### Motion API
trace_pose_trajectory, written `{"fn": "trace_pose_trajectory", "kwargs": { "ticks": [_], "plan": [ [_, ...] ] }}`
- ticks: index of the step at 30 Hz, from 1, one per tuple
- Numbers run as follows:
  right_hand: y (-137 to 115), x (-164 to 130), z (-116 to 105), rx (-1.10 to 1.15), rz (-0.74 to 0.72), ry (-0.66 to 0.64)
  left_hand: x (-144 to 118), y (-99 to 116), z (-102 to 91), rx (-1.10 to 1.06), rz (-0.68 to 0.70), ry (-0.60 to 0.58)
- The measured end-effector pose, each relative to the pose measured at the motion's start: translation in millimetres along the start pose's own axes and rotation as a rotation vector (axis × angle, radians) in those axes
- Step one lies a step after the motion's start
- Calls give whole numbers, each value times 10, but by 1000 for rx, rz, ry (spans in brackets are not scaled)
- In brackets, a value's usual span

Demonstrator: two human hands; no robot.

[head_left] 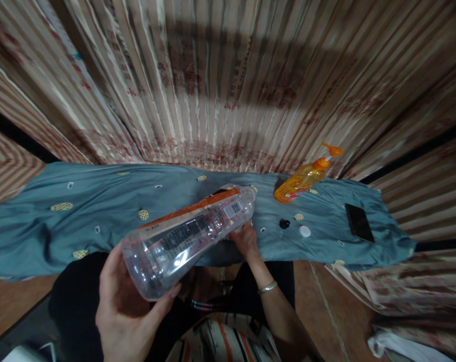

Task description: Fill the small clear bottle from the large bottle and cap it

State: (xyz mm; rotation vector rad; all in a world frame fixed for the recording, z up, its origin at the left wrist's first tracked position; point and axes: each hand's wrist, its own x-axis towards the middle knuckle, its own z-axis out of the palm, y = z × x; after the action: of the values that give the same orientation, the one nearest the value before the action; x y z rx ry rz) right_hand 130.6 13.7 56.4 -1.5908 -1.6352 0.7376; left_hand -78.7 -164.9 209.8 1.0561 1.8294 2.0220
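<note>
A clear plastic bottle with an orange-and-black printed label (190,234) lies tilted, base cupped in the left fingers, neck against the right fingertips.

One head-worn camera looks forward and steeply down, close over the surface (62,221) crossing mid-frame; a striped curtain (228,75) fills the upper frame, the floor the bottom.

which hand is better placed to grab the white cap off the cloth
The right hand, probably. It is at the neck end of the clear bottle, close to the white cap and the black cap on the blue cloth. The left hand cradles the bottle's base, farther away.
</note>
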Motion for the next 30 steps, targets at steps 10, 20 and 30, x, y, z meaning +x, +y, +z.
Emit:
{"fn": "trace_pose_trajectory", "kwargs": {
  "ticks": [10, 20, 30],
  "plan": [
    [-32, -5, -1, 19, 25, 8, -2, 57, -8, 7, -81, 17],
    [-30, -1, -9, 31, -23, 26, 8, 78, 11, 16, -72, 36],
    [-30, -1, 7, 60, 4, 27, -9, 53, -13, 1, -80, 45]
  ]
}}
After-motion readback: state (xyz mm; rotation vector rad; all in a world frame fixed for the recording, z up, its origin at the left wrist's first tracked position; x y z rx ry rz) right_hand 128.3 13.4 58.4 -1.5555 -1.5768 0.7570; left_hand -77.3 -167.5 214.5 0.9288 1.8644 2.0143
